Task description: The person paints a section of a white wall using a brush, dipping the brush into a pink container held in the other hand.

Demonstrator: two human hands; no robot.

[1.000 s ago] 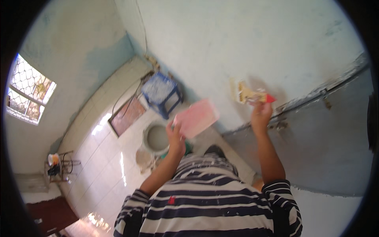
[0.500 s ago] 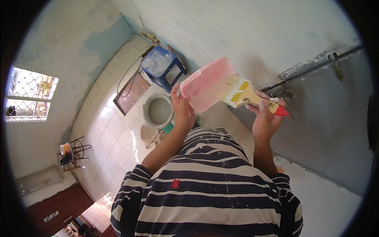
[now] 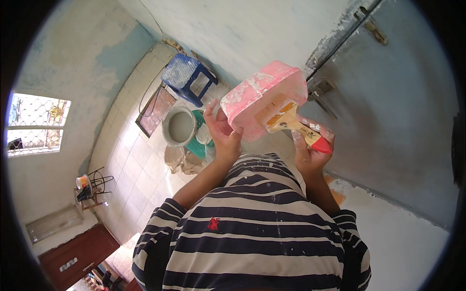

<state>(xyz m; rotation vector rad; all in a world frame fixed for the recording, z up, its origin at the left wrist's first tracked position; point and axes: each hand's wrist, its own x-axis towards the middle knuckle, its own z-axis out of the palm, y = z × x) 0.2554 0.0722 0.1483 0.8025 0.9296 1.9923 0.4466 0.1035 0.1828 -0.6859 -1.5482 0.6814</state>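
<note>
A pink tub (image 3: 262,82) is held in front of the chest, above the tiled floor, by the left grip (image 3: 225,140). The grip is closed on the tub's left end, with the thumb at the near edge and the other fingers partly hidden behind. The tub is tilted, its opening turned to the near right; this appears to be done so that the brush is easily admitted. White smears are noted on the outer wall.

A paintbrush (image 3: 303,128) is grasped by the right grip (image 3: 315,145), which is clenched about the wooden handle close to its red end. The handle is presumably held this far back so that the fingers are kept outside the tub. The bristle end is located within the opening; whether the inner wall is touched cannot be told.

Beyond the left forearm, a bucket (image 3: 165,130) of greyish liquid is set on the floor, beside a green container (image 3: 196,147) and a pale brown bag (image 3: 182,161). A blue stool (image 3: 190,90) is placed farther off, near the wall (image 3: 252,29). A grey door (image 3: 393,121) is seen to the right.
</note>
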